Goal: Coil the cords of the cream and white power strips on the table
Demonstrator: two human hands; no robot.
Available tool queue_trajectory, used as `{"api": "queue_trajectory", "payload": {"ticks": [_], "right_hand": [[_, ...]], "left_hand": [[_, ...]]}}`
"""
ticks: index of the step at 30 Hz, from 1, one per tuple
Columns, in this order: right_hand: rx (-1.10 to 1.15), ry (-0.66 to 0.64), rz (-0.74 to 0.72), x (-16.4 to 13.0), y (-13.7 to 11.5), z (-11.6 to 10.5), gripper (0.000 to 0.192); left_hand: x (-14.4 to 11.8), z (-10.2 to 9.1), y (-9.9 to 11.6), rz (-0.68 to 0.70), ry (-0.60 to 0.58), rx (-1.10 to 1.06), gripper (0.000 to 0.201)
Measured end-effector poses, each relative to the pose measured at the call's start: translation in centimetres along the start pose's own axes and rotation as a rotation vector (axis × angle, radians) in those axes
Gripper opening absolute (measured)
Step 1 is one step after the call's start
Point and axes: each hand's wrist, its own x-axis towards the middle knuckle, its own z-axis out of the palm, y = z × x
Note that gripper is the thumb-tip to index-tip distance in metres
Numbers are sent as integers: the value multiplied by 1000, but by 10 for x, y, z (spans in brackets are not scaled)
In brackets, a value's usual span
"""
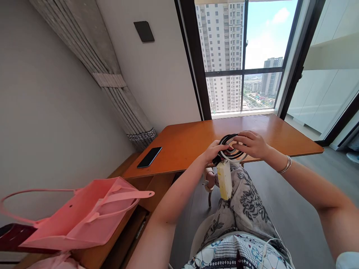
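Observation:
A coil of black and white cable is held up over the near edge of the table. My left hand grips the coil's left side, thumb laid across the loops. My right hand has its curled fingers on the right side of the same coil. Below the coil hangs a yellowed white oblong block, which looks like a power strip; its face is too indistinct to make out sockets. It hangs upright in front of my patterned trousers.
The orange-brown table carries a dark phone at its left. A pink bag stands on a wooden cabinet at the lower left, beside a dark red box. Past the table is a window; a grey curtain hangs left.

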Motion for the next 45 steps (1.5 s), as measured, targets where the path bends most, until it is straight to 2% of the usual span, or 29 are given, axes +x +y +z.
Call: {"api": "queue_trajectory", "payload": {"ticks": [4,11,14,18,21,25,28,31,33,36,38,41,45], "right_hand": [[46,-36,42,-3,0,-4,30],[91,-53,32,-2,-6,-10,32],[24,-18,149,2,-4,-12,32],[-2,24,386,6,-12,-12,28],[215,91,575,8,-20,-10,28],[785,231,750,15,-17,1,31],[952,355,814,23,-12,12,35],[865,410,820,27,-15,14,27],[753,368,799,28,-21,9,24],[676,249,750,29,-27,1,22],[696,230,723,30,-29,-2,22],[763,298,710,31,-29,-1,24],[833,474,718,32,-33,3,26]], "left_hand": [[-1,1,4,48,-34,42,44],[-1,7,1,250,67,97,64],[2,14,0,315,118,132,68],[7,20,-3,372,250,168,56],[10,21,-4,405,318,222,49],[11,25,-4,509,368,315,45],[11,29,-6,498,334,305,47],[13,29,-10,441,297,257,50],[13,24,-10,486,266,268,62],[14,15,0,658,183,340,84],[15,11,10,731,87,397,82],[18,8,25,748,-17,476,73],[19,11,32,736,28,475,57]]}}
